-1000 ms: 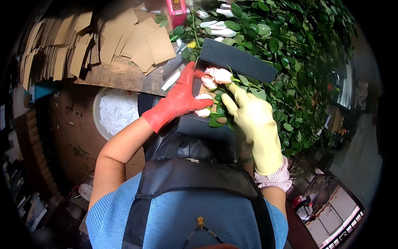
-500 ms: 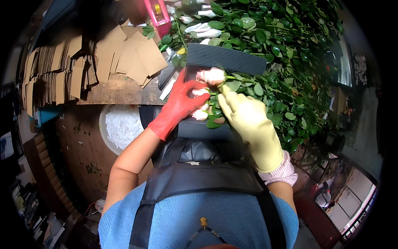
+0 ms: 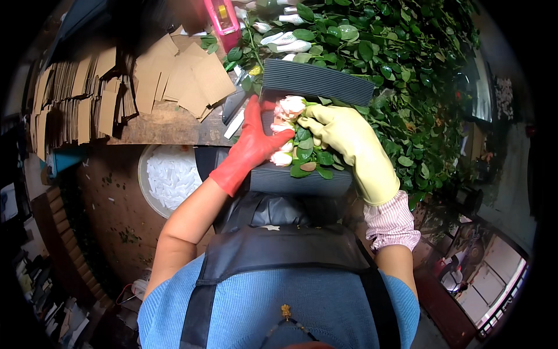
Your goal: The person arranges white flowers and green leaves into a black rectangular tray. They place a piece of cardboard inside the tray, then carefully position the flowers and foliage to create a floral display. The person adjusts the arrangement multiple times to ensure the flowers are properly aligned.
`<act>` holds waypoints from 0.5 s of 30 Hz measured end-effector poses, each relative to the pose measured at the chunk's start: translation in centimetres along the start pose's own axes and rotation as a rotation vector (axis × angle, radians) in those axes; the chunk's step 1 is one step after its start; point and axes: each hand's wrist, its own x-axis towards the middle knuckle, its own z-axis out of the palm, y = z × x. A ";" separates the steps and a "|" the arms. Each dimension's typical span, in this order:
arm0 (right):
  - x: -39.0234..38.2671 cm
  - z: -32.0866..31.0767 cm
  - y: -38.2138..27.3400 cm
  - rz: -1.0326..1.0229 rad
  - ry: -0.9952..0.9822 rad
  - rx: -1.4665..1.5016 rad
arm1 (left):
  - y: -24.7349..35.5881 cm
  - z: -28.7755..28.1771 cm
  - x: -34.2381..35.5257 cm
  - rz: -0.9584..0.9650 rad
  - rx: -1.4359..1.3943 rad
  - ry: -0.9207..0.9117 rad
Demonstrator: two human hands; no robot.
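Left grip [image 3: 251,145]: red glove, thumb and fingers spread around the blooms, thumb against the roses [image 3: 289,107], I'd judge to keep the heads lined up.
Right grip [image 3: 344,131]: yellow glove, fingers bent beside the top bloom; I can't tell from here whether they pinch its stem.
Roses: between the dark ridged slabs [image 3: 317,79], which probably keep them bunched (the leaves [image 3: 304,142] lie right of the blooms).
Cards [image 3: 204,75]: on the counter [image 3: 165,129], presumably for easy reach.
Count: at least three roses, overlap hiding any others; two slabs; one pink tape holder [image 3: 223,26]; one tub [image 3: 142,181]; cards too many for me.
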 end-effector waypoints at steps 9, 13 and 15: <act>0.5 2.1 3.3 -0.573 0.379 -0.611 | 0.0 -1.0 1.4 -0.022 0.000 -0.111; -1.0 1.8 1.0 -0.437 0.233 -0.800 | 0.6 -0.3 2.7 -0.177 -0.133 -0.071; -3.1 0.9 -1.2 -0.353 0.204 -0.696 | 2.3 -0.2 2.0 -0.069 -0.041 0.002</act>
